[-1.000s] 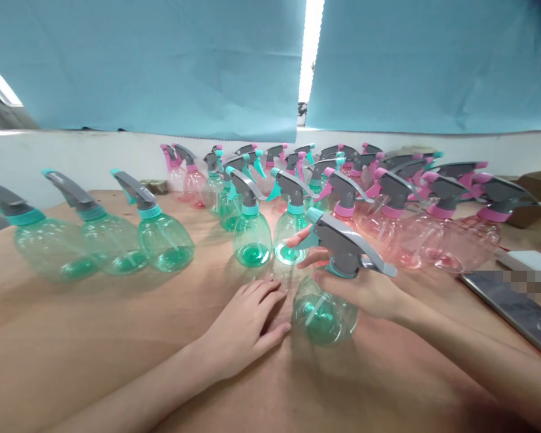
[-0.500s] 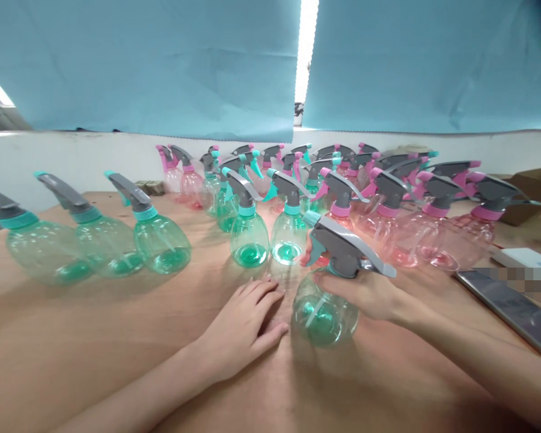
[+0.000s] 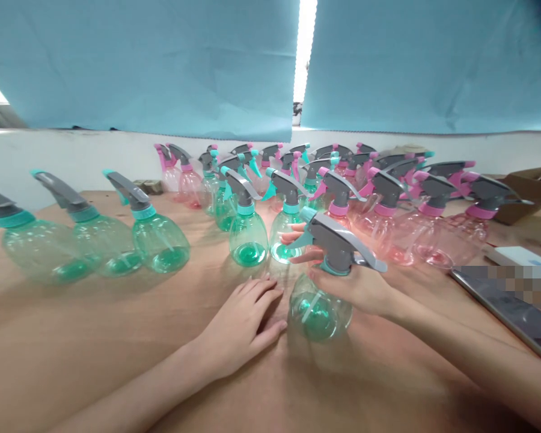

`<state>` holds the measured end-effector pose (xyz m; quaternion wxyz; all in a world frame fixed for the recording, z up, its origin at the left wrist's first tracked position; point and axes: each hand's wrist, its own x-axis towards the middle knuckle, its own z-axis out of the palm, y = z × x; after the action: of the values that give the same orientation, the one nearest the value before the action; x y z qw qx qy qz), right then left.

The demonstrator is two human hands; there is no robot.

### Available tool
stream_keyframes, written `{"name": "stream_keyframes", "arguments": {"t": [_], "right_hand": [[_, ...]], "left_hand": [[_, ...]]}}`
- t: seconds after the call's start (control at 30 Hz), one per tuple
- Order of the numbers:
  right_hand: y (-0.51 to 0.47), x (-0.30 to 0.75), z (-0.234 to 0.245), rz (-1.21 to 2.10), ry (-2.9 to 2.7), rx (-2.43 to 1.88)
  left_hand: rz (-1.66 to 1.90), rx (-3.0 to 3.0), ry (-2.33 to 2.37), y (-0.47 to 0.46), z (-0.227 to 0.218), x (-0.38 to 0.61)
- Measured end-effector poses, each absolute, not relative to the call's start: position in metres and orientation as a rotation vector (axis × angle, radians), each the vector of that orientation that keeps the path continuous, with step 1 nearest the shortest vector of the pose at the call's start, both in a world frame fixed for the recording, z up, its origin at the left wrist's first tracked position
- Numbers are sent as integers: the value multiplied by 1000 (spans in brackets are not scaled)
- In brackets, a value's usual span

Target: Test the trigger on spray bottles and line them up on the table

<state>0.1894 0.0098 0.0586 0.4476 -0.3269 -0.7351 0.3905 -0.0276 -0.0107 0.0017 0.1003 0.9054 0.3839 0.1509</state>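
A clear green spray bottle (image 3: 318, 310) with a grey trigger head and teal collar stands on the brown table (image 3: 72, 337) in front of me. My right hand (image 3: 356, 285) is wrapped round its neck, with two fingers stretched out under the trigger. My left hand (image 3: 243, 325) lies flat on the table just left of the bottle, fingers apart, holding nothing.
Three green bottles (image 3: 160, 240) stand in a row at the left. Several green and pink spray bottles (image 3: 388, 210) crowd the back of the table. A dark tablet (image 3: 514, 313) and a cardboard box (image 3: 529, 186) lie at the right. Blue sheets hang behind.
My right fingers stretched out from the trigger again after curling in half a second ago. The bottle and my left hand stayed where they were.
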Motion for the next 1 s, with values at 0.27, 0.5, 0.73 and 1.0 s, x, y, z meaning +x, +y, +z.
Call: {"name": "stream_keyframes", "arguments": {"t": [0.27,0.5,0.73,1.0], "right_hand": [[9,184,60,874,-1828,-832],[8,183,61,920,-1796,-864],[6,183,65,899,-1798,-865],[6,184,64,942,-1812,-922]], "left_hand": [[431,2683,1141,-11,4,-27],[404,2684,1149,-11,5,-27],[394,2696,1147,-10,4,-28],[382,2685,1159,-11,5,-27]]}}
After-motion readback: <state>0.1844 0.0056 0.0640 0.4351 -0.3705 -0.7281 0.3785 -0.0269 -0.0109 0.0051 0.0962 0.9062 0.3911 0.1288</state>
